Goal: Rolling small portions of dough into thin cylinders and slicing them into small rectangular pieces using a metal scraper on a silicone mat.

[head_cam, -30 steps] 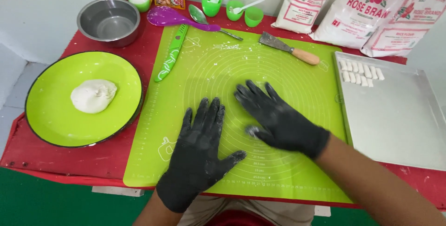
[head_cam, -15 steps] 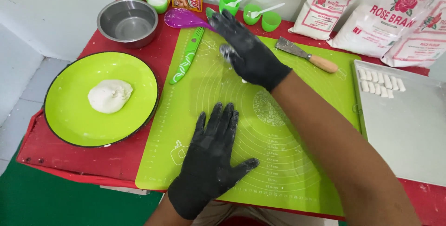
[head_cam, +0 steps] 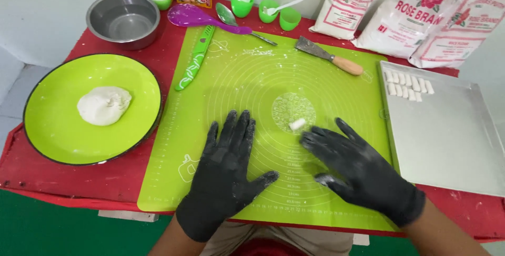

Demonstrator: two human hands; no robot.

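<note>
Both my hands wear black gloves dusted with flour. My left hand [head_cam: 227, 172] lies flat, fingers spread, on the green silicone mat [head_cam: 247, 77]. My right hand [head_cam: 357, 169] lies palm down on the mat to the right of it, fingers apart. A small white piece of dough [head_cam: 297, 124] sits on the mat just beyond my right fingertips; whether they touch it I cannot tell. A white smear shows under the right thumb.
A green plate [head_cam: 58, 135] with a dough lump [head_cam: 104, 105] is at left, beside a steel bowl [head_cam: 124, 19]. A green knife [head_cam: 195, 59], purple spoon [head_cam: 202, 18], scraper [head_cam: 329, 56], green cups [head_cam: 265, 9] and flour bags [head_cam: 421, 19] are behind. A metal tray [head_cam: 452, 135] holds several dough pieces [head_cam: 407, 85].
My right hand has come back from the far top of the mat to the near middle, beside the left hand. The left hand has stayed flat on the mat.
</note>
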